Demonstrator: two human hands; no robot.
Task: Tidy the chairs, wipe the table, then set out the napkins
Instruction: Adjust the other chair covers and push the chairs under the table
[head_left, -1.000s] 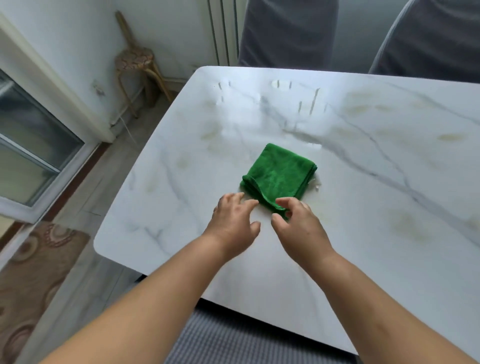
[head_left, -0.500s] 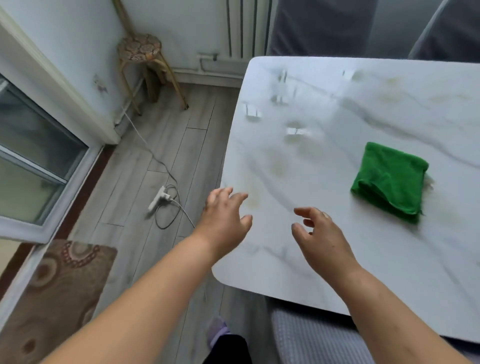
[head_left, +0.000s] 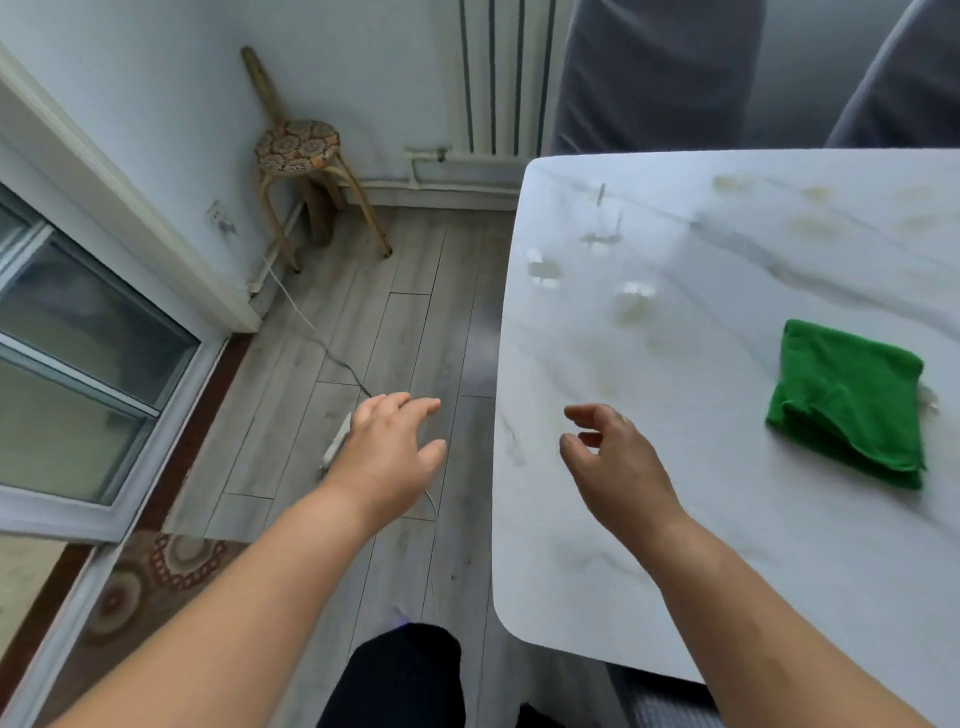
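Observation:
A folded green cloth (head_left: 852, 408) lies on the white marble table (head_left: 675, 338), at the right. My right hand (head_left: 613, 462) hovers over the table's left part, fingers apart and holding nothing, well to the left of the cloth. My left hand (head_left: 389, 452) is out past the table's left edge, above the floor, also spread and holding nothing. Two grey chair backs (head_left: 660, 73) stand behind the table's far edge. No napkins are in view.
A small round stool (head_left: 298, 148) stands in the corner by the wall. A white power strip (head_left: 335, 444) and its cable lie on the wooden floor under my left hand. A glass door (head_left: 78, 358) and a patterned rug (head_left: 156, 571) are at the left.
Both hands have come off the green cloth and moved left. The view has swung left, so the cloth now sits at the right and my left hand is beyond the table edge.

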